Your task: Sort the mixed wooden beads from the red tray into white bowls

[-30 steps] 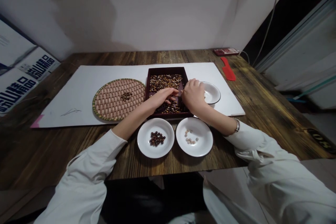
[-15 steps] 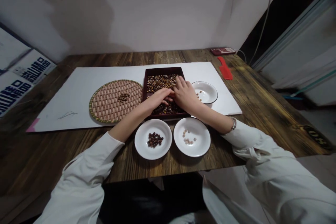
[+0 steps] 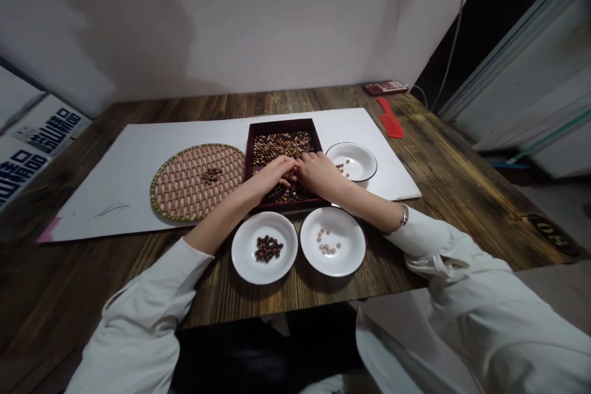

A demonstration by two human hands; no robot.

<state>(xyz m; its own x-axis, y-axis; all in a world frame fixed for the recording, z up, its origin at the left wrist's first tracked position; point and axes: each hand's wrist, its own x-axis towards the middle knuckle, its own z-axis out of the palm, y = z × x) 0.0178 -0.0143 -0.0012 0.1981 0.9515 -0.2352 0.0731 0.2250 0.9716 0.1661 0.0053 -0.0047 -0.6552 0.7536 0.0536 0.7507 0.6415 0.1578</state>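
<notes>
A dark red tray holds many small round beads in brown, tan and pale tones. Over its near half, my left hand reaches in from the left, its fingers partly stretched and apart above the beads. My right hand comes from the right with its fingers curled downward, close against the left fingertips. The tips of the right fingers are hidden, so what they hold cannot be made out. Below the tray, dark brown beads lie in the left white dish, and pale beads in the right white dish.
Left of the tray, a round woven mat bears a small heap of brown beads. To the right stands another white dish with several tan beads. A red comb-like tool and a phone lie farther back, on the wooden table.
My right hand has drawn back toward me from the far beads, and its fingers have curled in beside my left hand. The whole view has shifted slightly.
</notes>
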